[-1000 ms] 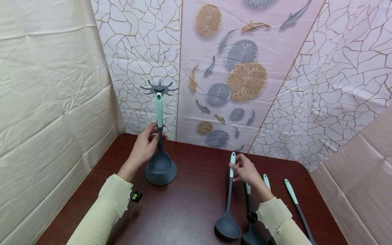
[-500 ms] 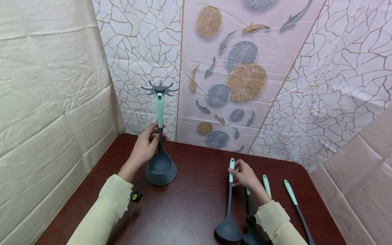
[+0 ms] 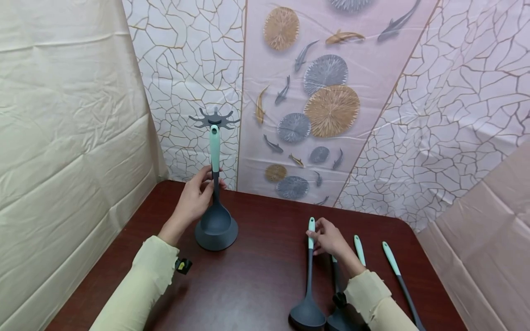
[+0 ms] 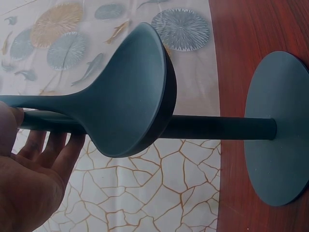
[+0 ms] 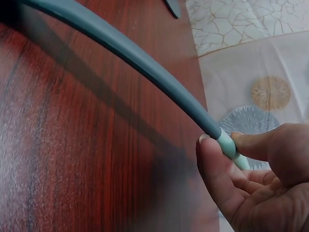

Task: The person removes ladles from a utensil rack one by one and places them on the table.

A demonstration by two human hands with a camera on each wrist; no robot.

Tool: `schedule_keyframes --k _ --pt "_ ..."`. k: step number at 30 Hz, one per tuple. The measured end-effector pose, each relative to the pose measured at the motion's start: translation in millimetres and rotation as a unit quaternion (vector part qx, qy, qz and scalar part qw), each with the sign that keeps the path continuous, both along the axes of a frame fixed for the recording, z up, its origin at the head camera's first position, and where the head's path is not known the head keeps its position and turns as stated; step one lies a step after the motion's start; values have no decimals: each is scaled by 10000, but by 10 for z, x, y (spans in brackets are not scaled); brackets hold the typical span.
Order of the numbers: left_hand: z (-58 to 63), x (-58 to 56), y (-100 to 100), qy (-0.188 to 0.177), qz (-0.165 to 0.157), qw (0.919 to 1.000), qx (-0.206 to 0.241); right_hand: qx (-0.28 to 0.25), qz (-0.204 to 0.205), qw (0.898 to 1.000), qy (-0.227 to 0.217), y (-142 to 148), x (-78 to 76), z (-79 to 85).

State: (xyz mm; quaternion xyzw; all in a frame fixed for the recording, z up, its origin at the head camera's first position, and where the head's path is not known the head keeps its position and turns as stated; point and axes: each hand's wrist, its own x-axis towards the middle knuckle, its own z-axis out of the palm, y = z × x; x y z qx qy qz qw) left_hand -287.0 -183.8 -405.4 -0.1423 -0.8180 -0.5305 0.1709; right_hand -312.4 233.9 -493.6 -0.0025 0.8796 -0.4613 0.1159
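Observation:
A dark utensil stand with a round base [image 3: 217, 241] and a pronged top holds a hanging ladle [image 3: 216, 219] with a mint handle. My left hand [image 3: 194, 195] grips the stand's pole [image 4: 212, 127] just behind the ladle's shaft, fingers passing behind the pole in the left wrist view. At the right, my right hand [image 3: 331, 240] pinches the mint handle of a second ladle [image 3: 308, 312] between thumb and fingers. That ladle leans toward me, its bowl low over the table. In the right wrist view its curved grey shaft [image 5: 159, 79] runs up to the fingertips.
Beside the second ladle lies another dark utensil [image 3: 340, 317], partly hidden under my right forearm. Two more mint handles show to the right, one behind the wrist [image 3: 359, 250] and one farther out [image 3: 391, 258]. Patterned cloth [image 3: 290, 92] hangs behind the table [image 3: 256, 276].
My right hand has lowered the second ladle's handle and drawn it slightly toward me, its bowl staying in about the same place. My left hand has stayed put on the stand.

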Motion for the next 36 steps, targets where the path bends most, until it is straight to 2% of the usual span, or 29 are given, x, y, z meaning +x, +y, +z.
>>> schedule_keyframes --k 10,17,30,36 --pt "-16 2 -11 10 11 10000 7 460 246 9986 99 8 -1 -55" --pt "-11 -6 -7 2 15 10000 4 855 262 9959 149 45 -13 -137" --pt "3 2 -6 59 9 10000 20 976 252 9949 39 63 -2 -161" --pt "-9 -7 -5 69 -6 10000 -6 1053 384 9937 68 60 11 -171"
